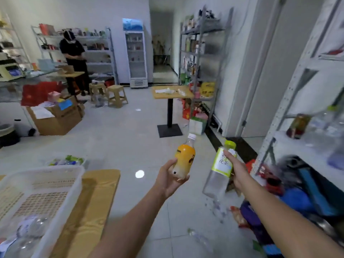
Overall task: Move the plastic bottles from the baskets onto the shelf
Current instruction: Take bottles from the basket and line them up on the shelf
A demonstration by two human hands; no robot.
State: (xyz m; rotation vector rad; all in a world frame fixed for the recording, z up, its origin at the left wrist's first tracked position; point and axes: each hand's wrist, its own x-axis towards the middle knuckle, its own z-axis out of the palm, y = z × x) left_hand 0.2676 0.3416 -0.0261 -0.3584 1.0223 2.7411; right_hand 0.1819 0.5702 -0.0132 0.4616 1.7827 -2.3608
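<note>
The left grip [172,176] curls round the lower half of the upright orange juice bottle [186,155]. Beside it, the right grip [237,171] clasps the tilted green-capped tea bottle [220,165] at its label. Both hang over the floor [130,146], between the white basket [46,170] and the shelf [277,123].

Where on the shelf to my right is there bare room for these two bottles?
The shelf board looks bare at its front, between the grey upright and the brown bottle. Further right, clear bottles crowd it, though blur hides detail.

Shelf [307,146] cut off at rt edge — its bottles [323,125] blurred, basket [46,170] cropped left
</note>
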